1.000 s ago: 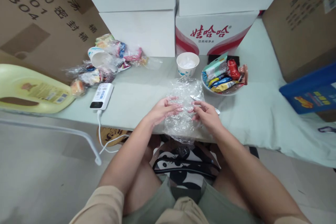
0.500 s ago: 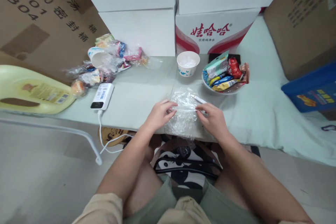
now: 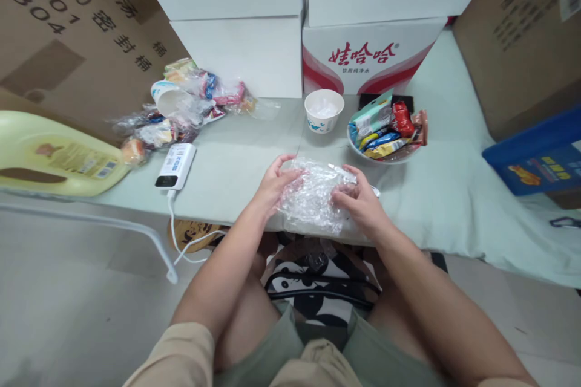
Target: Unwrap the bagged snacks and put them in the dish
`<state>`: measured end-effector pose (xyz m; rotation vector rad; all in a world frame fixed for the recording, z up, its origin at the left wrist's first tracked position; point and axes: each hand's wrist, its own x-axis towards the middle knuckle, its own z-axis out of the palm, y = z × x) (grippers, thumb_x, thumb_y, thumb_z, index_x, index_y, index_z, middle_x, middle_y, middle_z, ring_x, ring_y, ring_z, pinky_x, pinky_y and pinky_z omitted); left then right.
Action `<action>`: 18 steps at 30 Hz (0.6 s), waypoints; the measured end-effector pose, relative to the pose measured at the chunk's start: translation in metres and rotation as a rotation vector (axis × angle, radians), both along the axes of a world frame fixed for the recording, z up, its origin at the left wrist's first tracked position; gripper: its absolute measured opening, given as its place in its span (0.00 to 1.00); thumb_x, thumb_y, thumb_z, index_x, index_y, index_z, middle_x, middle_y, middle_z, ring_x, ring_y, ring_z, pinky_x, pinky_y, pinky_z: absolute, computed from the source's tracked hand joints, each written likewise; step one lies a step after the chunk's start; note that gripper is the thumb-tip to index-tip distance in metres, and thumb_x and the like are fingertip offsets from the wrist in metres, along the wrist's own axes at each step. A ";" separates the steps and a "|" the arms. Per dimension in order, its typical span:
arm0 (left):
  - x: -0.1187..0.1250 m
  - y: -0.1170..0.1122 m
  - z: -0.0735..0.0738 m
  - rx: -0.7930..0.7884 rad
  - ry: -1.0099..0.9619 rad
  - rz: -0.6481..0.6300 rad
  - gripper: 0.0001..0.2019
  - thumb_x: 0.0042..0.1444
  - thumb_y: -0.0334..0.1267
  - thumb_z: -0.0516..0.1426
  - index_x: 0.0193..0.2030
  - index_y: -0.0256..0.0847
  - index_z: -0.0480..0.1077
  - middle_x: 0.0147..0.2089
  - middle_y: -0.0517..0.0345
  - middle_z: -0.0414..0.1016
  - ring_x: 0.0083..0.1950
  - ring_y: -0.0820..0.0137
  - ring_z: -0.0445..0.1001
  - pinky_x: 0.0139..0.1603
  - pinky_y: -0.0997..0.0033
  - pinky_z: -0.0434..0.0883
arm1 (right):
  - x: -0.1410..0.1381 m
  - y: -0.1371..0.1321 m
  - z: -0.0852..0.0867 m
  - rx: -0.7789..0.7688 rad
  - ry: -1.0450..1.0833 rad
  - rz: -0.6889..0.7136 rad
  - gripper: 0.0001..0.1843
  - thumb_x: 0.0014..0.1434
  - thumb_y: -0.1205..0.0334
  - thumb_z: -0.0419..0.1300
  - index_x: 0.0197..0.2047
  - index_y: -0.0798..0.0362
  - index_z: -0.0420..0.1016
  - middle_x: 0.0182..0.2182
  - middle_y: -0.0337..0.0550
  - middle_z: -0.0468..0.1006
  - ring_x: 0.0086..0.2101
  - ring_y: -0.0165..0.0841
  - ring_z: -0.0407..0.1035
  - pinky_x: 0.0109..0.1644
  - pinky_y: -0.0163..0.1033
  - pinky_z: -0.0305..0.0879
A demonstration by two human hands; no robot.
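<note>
A crumpled sheet of clear plastic film (image 3: 314, 198) spans the space between my hands, low over the table's front edge. My left hand (image 3: 276, 184) grips its left side, thumb on top and fingers curled behind. At the right side, my right hand (image 3: 359, 202) pinches the film between thumb and fingers. A small white piece (image 3: 376, 191) shows just beyond my right hand, mostly hidden by it. Farther back stands a paper cup (image 3: 324, 110) with something whitish and translucent inside. Beside it, a bowl (image 3: 391, 162) is heaped with wrapped snacks (image 3: 385, 133).
Left on the cloth-covered table (image 3: 236, 163) lie a white power bank (image 3: 176, 167) with a cable, a pile of packaged snacks (image 3: 158, 133) and a yellow jug (image 3: 59, 154). White cartons (image 3: 370, 54) rise behind. A blue package (image 3: 535, 157) is at right.
Both hands have shifted their hold and bunched the film together, lifting its edges. The white pen-like thing by my right hand is now mostly covered.
</note>
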<state>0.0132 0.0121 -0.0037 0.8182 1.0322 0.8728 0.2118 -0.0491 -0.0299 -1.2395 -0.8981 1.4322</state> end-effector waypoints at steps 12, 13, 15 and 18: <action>0.002 0.002 -0.029 0.231 0.242 -0.229 0.17 0.54 0.48 0.64 0.44 0.42 0.68 0.28 0.60 0.76 0.25 0.73 0.73 0.26 0.75 0.66 | 0.005 0.006 -0.001 -0.055 -0.037 -0.011 0.18 0.46 0.48 0.68 0.35 0.48 0.67 0.27 0.37 0.79 0.28 0.33 0.74 0.29 0.35 0.67; 0.000 0.003 -0.029 0.254 0.272 -0.264 0.17 0.55 0.48 0.63 0.45 0.42 0.68 0.26 0.62 0.75 0.23 0.74 0.72 0.25 0.76 0.66 | 0.007 0.006 -0.001 -0.056 -0.080 0.016 0.19 0.47 0.48 0.67 0.37 0.48 0.69 0.25 0.36 0.78 0.25 0.32 0.72 0.27 0.35 0.65; -0.004 0.004 -0.026 0.233 0.256 -0.346 0.21 0.55 0.48 0.64 0.51 0.43 0.66 0.24 0.66 0.72 0.23 0.74 0.72 0.25 0.76 0.66 | 0.010 0.008 -0.001 -0.019 -0.158 0.013 0.19 0.49 0.47 0.67 0.39 0.50 0.72 0.21 0.33 0.75 0.21 0.29 0.68 0.24 0.34 0.62; -0.013 0.006 -0.018 0.127 0.148 -0.486 0.36 0.48 0.43 0.69 0.60 0.43 0.58 0.27 0.66 0.75 0.26 0.74 0.74 0.30 0.76 0.69 | 0.012 0.012 -0.003 0.043 -0.149 -0.101 0.19 0.49 0.47 0.67 0.38 0.50 0.72 0.19 0.30 0.71 0.18 0.25 0.61 0.22 0.32 0.55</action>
